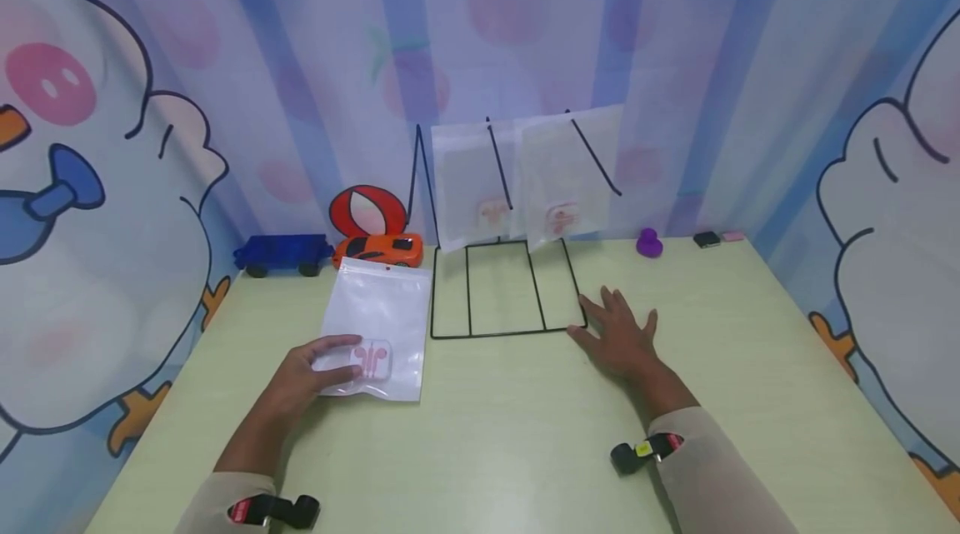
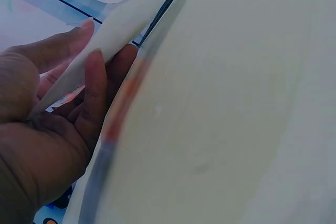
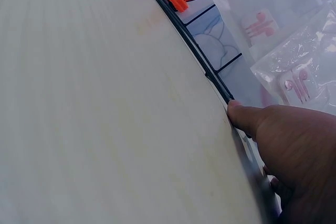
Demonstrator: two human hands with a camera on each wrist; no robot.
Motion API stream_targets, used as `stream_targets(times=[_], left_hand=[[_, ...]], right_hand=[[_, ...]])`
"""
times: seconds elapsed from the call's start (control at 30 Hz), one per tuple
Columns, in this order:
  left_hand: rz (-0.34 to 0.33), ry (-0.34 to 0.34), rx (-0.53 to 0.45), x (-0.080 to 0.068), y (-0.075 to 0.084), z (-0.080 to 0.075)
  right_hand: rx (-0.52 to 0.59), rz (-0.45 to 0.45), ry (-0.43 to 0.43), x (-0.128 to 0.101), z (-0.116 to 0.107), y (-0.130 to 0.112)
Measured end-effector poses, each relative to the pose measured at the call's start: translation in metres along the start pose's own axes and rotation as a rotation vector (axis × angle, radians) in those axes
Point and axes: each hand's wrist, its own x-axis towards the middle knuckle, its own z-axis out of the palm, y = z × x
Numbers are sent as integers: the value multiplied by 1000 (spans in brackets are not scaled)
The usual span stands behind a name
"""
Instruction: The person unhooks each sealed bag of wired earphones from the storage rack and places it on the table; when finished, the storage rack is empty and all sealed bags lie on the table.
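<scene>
My left hand (image 1: 300,371) pinches the lower left side of a white zip bag (image 1: 381,296). Inside the bag shows a boxed pair of pink-and-white earphones (image 1: 372,360). In the left wrist view, the thumb and fingers lie on opposite faces of the bag (image 2: 118,27). My right hand (image 1: 618,338), fingers spread, touches the front right corner of a black wire rack (image 1: 502,335). The right wrist view has the thumb against the rack's base bar (image 3: 210,74). Two similar bags, one left (image 1: 468,172) and one right (image 1: 573,176), hang from the rack's prongs.
Along the back left of the table (image 1: 502,451) stand a blue toy truck (image 1: 283,253) and an orange toy car (image 1: 382,249), with a red-and-white ring-shaped item (image 1: 341,209) behind. A purple toy (image 1: 649,243), a small black item (image 1: 707,240) and a pink one (image 1: 732,237) lie back right.
</scene>
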Motion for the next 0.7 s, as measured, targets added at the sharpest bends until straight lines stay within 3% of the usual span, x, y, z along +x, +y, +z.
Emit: stream_targets(times=[0.3,0.43,0.7], left_hand=[[-32,6,47,3,0,4],[-37,0,113,2,2,5],[57,-51,315,0,-1,0]], right_hand=[[-4,-5,2,-1,-2,-1],[-9,-4,1,0,-2,-1],[6,-5,5,-2,-2,-1]])
